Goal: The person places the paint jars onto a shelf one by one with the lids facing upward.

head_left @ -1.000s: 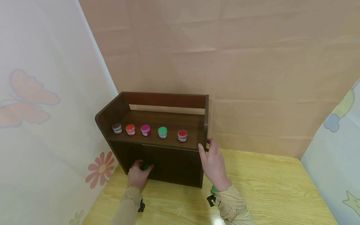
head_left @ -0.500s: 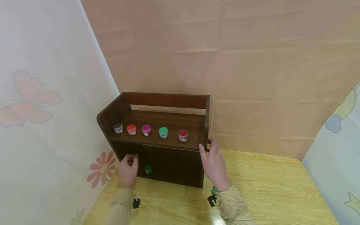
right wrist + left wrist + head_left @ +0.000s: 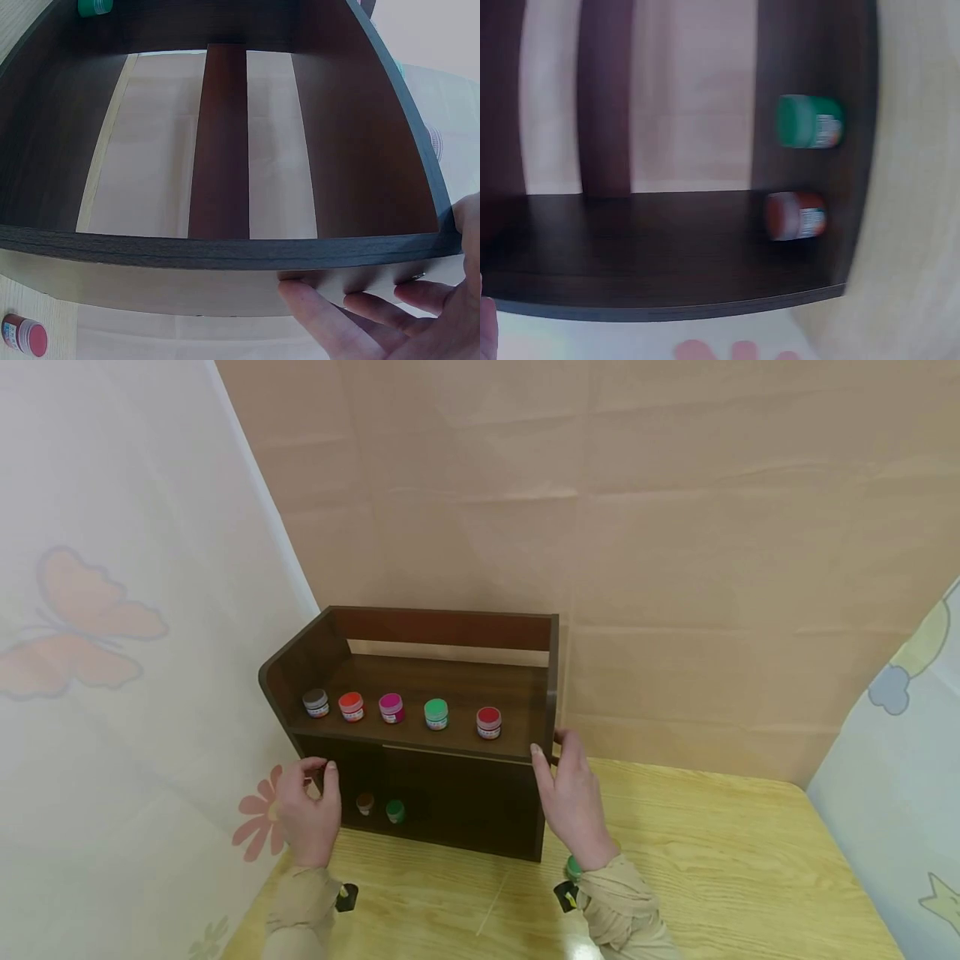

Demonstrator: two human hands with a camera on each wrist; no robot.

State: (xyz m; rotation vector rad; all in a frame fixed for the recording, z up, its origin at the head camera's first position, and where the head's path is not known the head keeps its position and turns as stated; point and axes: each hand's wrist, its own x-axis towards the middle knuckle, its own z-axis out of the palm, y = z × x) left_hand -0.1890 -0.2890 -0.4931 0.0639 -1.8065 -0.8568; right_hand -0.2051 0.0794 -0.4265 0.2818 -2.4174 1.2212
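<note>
A dark brown two-tier shelf [image 3: 465, 806] stands on the table. My right hand [image 3: 573, 797] holds its right side panel [image 3: 172, 247], with fingers along the outer face and the thumb at the front edge. Near the shelf's left side, my left hand [image 3: 309, 817] has loosely bent fingers and nothing visible in its grasp; only its fingertips [image 3: 486, 330] enter the left wrist view. On the lower tier, a reddish-brown paint jar [image 3: 795, 216] and a green paint jar [image 3: 810, 121] stand apart, side by side. Whether the left fingertips touch the shelf, I cannot tell.
Several small paint jars line the upper tier, from a dark-lidded jar [image 3: 316, 703] to a red-lidded one [image 3: 489, 723]. Another green jar [image 3: 573, 867] is partly behind my right wrist. Outside the right panel stands a red jar [image 3: 25, 335]. A printed curtain [image 3: 150, 760] hangs close on the left.
My left hand has moved leftward from the lower tier, uncovering first the green jar, then the reddish-brown jar beside it. The right hand stays on the shelf's side panel.
</note>
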